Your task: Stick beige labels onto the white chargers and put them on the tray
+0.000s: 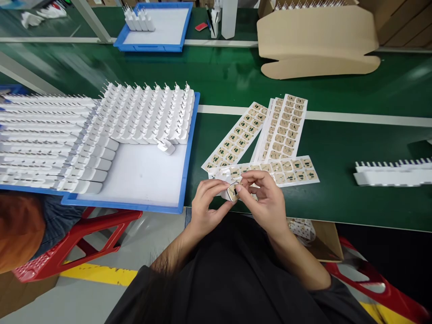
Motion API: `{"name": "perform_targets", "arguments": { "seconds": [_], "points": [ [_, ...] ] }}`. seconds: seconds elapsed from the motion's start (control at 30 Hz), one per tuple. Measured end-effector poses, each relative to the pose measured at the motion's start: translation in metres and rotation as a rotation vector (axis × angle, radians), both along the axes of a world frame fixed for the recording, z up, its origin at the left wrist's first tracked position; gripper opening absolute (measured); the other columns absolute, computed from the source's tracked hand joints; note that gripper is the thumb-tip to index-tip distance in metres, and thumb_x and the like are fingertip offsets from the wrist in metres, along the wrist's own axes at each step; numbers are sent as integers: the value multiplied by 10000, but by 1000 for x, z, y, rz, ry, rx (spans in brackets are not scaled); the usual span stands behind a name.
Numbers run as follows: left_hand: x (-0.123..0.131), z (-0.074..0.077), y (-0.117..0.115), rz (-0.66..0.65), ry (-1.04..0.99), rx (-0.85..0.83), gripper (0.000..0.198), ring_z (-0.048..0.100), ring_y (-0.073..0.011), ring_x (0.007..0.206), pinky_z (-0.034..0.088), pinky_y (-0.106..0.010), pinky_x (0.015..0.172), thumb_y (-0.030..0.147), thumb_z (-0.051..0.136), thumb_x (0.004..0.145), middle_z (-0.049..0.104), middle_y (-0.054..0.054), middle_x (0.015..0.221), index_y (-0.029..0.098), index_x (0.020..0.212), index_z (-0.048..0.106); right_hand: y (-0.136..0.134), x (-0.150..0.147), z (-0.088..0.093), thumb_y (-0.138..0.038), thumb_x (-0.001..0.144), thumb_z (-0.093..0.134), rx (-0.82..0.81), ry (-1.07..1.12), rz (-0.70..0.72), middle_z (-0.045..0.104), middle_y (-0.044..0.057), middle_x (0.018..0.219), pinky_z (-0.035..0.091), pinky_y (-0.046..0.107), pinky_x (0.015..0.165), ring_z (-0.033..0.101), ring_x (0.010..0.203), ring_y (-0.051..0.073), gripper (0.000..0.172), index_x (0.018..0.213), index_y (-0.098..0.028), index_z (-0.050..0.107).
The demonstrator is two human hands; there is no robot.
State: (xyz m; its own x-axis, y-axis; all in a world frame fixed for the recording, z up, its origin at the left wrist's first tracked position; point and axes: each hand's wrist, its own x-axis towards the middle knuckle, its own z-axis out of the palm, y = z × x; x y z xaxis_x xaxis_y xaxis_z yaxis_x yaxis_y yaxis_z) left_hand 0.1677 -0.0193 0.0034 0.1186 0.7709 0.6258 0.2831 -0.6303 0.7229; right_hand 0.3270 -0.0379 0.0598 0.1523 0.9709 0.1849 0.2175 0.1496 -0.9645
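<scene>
Between the fingers and thumb of my left hand [206,208] is a white plug adapter [223,195], its end face turned up toward me. A tan adhesive sticker [233,191] with a dark cut-out lies against that face. My right hand [268,204] is closed at the sticker's right edge, thumb on it and index finger just behind. Beneath and beyond both hands lie a crosswise sticker sheet [280,170], a slanted sheet [239,135] and a stack of similar sheets [289,128].
To the left, a blue tray [148,173] holds rows of white adapters [148,110] and one tipped adapter [166,146]. A line of white pieces [393,173] stands at right. Farther back are another blue tray [168,27] and a cardboard box [317,38]. A person [20,231] sits at left.
</scene>
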Motion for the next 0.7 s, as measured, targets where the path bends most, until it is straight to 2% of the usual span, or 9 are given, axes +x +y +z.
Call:
{"name": "perform_targets", "arguments": {
  "seconds": [0.27, 0.5, 0.57, 0.7],
  "points": [
    [0, 0, 0, 5, -10, 41, 375, 685, -201, 1012, 584, -357, 894, 198, 802, 846, 719, -58, 1065, 233, 1190, 659, 0, -2, 3, -253, 904, 701, 10, -68, -8, 656, -10, 831, 597, 250, 615, 634, 726, 128, 191, 1084, -248, 636],
    [1, -2, 1, 26, -10, 44, 341, 695, -208, 992, 591, -368, 870, 220, 793, 855, 722, -51, 1046, 241, 1168, 660, 2, 0, -1, -287, 900, 717, 10, -189, -49, 620, 10, 907, 608, 252, 607, 625, 756, 135, 243, 1132, -258, 648],
    [1, -5, 1, 25, -38, 37, 372, 691, -210, 997, 589, -372, 877, 208, 807, 841, 719, -54, 1050, 239, 1179, 653, 5, 2, -4, -335, 895, 730, -45, -107, -20, 593, 22, 939, 604, 236, 563, 621, 783, 143, 246, 1121, -258, 668],
    [1, -13, 0, 3, -111, -18, 390, 681, -217, 1032, 589, -385, 893, 197, 800, 841, 702, -62, 1079, 248, 1195, 643, 9, 6, -14, -444, 919, 689, -246, 264, 202, 582, 17, 921, 647, 263, 569, 624, 749, 135, 238, 1056, -250, 700]
  ]
}}
